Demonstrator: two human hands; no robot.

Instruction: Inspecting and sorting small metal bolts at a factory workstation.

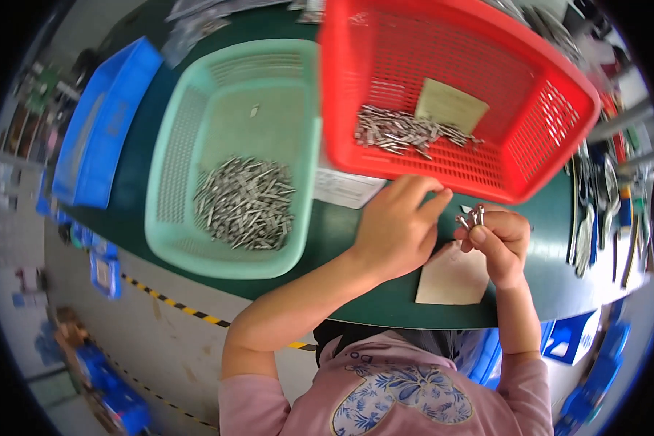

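Observation:
My right hand [503,243] is closed on several small shiny metal pins [476,216]; their rounded heads stick up between thumb and fingers. Beneath that hand, a tan piece of paper or card [454,277] lies by the table's near edge. My left hand [400,229] is just off the near rim of a red basket [414,172], its fingertips drawn together in a pinch. Whether anything small sits between them is hidden. Inside the red basket lie a loose heap of metal pins [396,131] and a yellowish card [450,107].
Left of the red basket, a mint-green basket [156,196] holds a large pile of metal pins [247,203]. A blue bin [98,138] stands farther left on the dark green table [385,309]. A white printed sheet [347,189] lies between the baskets. Tools [603,196] crowd the right side.

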